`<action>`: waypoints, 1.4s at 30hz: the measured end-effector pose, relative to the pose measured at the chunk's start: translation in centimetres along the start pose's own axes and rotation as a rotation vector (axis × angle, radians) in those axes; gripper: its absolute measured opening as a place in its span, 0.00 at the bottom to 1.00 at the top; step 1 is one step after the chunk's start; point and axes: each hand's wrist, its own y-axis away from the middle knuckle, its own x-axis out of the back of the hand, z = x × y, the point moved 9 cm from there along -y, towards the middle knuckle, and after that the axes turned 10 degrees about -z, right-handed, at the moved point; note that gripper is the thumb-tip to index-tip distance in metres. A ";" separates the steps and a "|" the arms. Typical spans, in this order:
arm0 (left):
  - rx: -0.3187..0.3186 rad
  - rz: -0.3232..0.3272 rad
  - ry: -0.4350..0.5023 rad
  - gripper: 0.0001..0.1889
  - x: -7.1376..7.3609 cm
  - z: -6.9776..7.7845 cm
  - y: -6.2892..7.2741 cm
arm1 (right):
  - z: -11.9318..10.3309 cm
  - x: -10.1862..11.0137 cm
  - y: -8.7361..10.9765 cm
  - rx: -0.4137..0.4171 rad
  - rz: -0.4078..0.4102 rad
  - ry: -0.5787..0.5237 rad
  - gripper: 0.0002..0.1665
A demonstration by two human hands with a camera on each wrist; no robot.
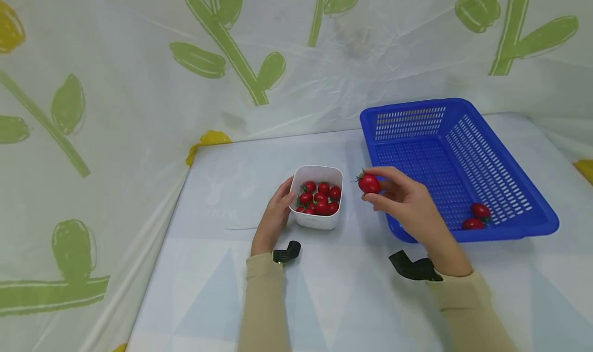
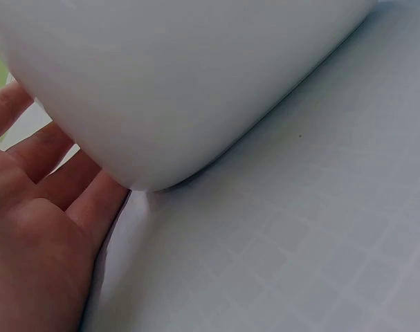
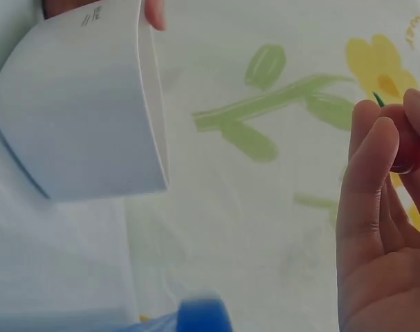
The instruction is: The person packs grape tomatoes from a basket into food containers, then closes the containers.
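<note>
Between the thumb and fingertips of my right hand (image 1: 412,203) is a red cherry tomato (image 1: 369,183) with a green stem, held in the air right of a white container (image 1: 317,222). The right wrist view also shows this pinched tomato (image 3: 407,142), partly covered by the fingers. My left hand (image 1: 272,218) holds the container's left side, thumb by the rim and fingers along the outer wall. Several red cherry tomatoes (image 1: 320,197) lie inside the container. In the left wrist view, the fingers (image 2: 78,180) touch the container's smooth wall (image 2: 161,83).
A blue slotted basket (image 1: 505,233) stands on the right, partly behind my right hand. Two tomatoes (image 1: 473,224) lie in its near right corner. Pale patterned cloth (image 1: 343,290) covers the table, and a plant-print curtain (image 1: 296,120) hangs behind and to the left.
</note>
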 end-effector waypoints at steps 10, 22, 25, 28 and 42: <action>0.004 -0.002 0.009 0.23 0.0 0.1 0.1 | -0.6 -1.5 -1.6 0.067 0.047 -0.159 0.28; -0.022 -0.026 0.027 0.24 -0.3 0.3 0.0 | -0.1 -2.8 -3.3 0.026 0.146 -0.191 0.27; -0.011 -0.019 0.015 0.23 -0.2 0.3 0.1 | 0.3 -3.4 -3.6 0.000 0.162 -0.144 0.26; -0.020 -0.012 0.013 0.23 -0.1 0.4 0.2 | 0.6 -3.9 -3.8 -0.014 0.178 -0.094 0.26; -0.016 -0.003 -0.036 0.22 0.0 0.3 0.1 | 2.8 -5.8 -5.0 -0.067 0.196 0.134 0.26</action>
